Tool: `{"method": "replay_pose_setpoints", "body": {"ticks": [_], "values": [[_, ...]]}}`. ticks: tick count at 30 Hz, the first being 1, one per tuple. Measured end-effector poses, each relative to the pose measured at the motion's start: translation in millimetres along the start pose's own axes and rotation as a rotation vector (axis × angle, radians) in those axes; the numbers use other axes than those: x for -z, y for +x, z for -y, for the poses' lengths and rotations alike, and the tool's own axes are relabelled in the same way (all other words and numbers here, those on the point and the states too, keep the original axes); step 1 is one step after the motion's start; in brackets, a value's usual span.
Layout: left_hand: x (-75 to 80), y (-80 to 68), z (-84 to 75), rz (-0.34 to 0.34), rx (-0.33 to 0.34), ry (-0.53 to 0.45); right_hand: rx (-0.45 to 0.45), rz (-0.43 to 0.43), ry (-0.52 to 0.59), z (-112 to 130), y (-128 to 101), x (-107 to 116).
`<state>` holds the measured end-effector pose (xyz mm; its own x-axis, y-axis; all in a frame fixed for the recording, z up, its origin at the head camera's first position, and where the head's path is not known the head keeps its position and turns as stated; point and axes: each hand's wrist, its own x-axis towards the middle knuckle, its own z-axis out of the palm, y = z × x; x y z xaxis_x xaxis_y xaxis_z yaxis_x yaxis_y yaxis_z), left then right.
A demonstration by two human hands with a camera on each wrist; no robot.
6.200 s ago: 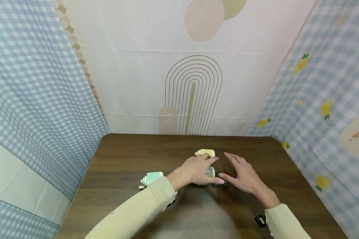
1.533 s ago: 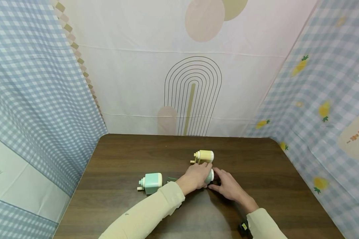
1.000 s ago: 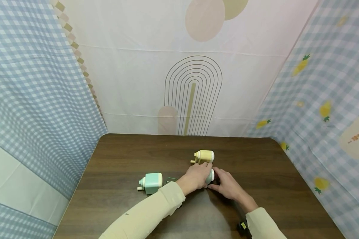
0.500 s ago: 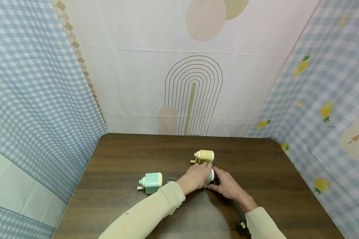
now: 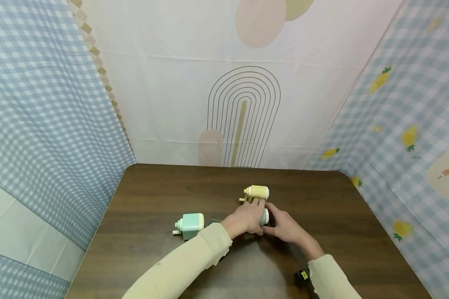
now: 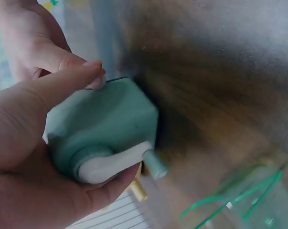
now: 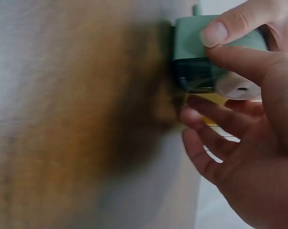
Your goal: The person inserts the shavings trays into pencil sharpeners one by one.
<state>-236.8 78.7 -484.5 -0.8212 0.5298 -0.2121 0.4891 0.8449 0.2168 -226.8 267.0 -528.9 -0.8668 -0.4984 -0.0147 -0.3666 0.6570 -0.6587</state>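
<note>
My left hand grips a green crank pencil sharpener from behind, thumb along its body and fingers around the far side. The sharpener's pale crank points towards the left wrist camera. At the sharpener's white front end is my right hand. In the right wrist view, its thumb lies against the body and its curled fingertips are right at the dark see-through shavings drawer. Most of the sharpener is hidden by my hands in the head view.
A yellow pencil sharpener lies just beyond my left fingers. Left of my forearm stands a mint pencil sharpener. A clear item with green lines sits on the brown table, partly behind my left sleeve. Fabric curtains enclose the table.
Over six seconds ago both hands were spread apart above the sharpener; since then they have closed in around it. During the last second and a half they have barely moved.
</note>
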Motion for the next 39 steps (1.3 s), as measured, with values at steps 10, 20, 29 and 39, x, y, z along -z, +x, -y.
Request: {"method": "replay_pose_setpoints", "body": {"ticks": [10,20,29,39], "values": [[42.3,-27.9,30.5,0.031,-0.137,-0.168,0.061,0.065,-0.015,38.7,-5.0,39.7],[75.5,-71.0,72.6,-0.191,-0.111,-0.193,0.062,-0.197,-0.35,81.9,5.0,62.1],[84.9,-98.8,103.7,-0.41,0.008,-0.014,0.094,-0.349,-0.449,89.7,19.2,56.6],[71.0,-108.1,125.7,-0.385,0.114,-0.065,0.027,-0.358,-0.49,93.5,23.9,52.7]]}}
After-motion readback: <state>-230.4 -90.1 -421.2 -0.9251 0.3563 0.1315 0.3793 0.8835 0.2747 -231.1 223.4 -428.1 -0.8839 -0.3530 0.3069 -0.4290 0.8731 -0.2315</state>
